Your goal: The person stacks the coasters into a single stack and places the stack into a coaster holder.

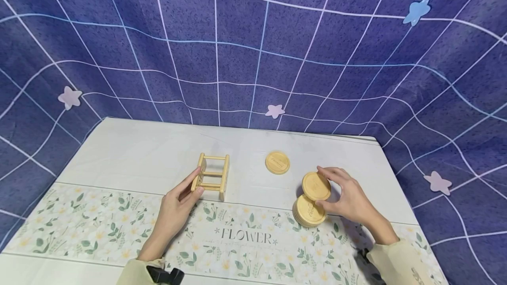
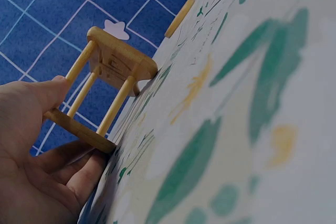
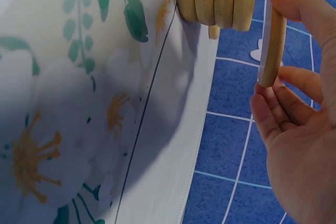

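My left hand (image 1: 174, 210) grips one side panel of a small wooden coaster holder (image 1: 224, 177), which stands on the table left of centre. Thumb and fingers lie on either side of that panel in the left wrist view, and dowels join it to the other panel (image 2: 118, 59). On the right, my right hand (image 1: 350, 199) pinches a round wooden coaster (image 1: 316, 185) by its rim. This coaster hangs above a stack of several similar coasters (image 1: 310, 214); a gap shows between them in the right wrist view. Between the hands, farther back, another coaster (image 1: 277, 162) lies flat.
A white cloth with a floral band and the word FLOWER (image 1: 247, 235) covers the table (image 1: 146, 148). Behind and at both sides hangs a blue grid-patterned curtain (image 1: 190, 64) with star shapes on it.
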A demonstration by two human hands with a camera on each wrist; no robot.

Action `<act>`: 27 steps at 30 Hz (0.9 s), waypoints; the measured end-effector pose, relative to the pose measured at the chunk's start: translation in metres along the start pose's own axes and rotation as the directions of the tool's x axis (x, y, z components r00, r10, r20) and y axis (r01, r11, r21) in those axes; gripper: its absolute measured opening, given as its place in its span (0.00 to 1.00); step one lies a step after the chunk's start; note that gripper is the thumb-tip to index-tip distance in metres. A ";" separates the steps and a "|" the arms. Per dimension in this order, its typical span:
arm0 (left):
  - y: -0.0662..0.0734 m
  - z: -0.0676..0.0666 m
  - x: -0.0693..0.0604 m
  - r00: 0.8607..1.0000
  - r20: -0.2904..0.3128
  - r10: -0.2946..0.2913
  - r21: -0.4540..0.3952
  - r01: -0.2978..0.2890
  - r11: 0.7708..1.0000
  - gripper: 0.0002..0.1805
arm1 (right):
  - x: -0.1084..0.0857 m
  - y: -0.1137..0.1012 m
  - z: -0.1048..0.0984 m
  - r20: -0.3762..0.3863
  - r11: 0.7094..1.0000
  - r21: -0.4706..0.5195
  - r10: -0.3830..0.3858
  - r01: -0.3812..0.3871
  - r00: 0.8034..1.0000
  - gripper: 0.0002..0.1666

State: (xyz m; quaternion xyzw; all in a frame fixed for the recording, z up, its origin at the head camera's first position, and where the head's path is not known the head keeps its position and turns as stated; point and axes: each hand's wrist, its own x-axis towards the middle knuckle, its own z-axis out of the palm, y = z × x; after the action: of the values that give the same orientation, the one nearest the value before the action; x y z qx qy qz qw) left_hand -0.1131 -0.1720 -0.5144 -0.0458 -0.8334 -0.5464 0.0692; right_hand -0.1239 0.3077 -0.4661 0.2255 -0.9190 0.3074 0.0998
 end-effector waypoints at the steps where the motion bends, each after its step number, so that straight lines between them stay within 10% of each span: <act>1: 0.000 0.000 0.000 1.000 -0.001 0.000 0.001 0.000 1.000 0.32 | -0.001 -0.001 0.000 0.002 1.000 0.002 0.002 -0.002 1.000 0.54; 27: 0.002 0.000 0.000 1.000 0.002 -0.003 -0.007 0.003 1.000 0.32 | -0.015 -0.011 0.002 0.011 1.000 -0.009 -0.014 0.014 1.000 0.56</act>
State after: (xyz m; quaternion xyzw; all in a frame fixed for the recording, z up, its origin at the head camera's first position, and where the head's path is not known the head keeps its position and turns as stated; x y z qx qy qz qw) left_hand -0.1129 -0.1715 -0.5129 -0.0453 -0.8315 -0.5496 0.0674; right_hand -0.1054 0.3041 -0.4668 0.2330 -0.9193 0.3016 0.0981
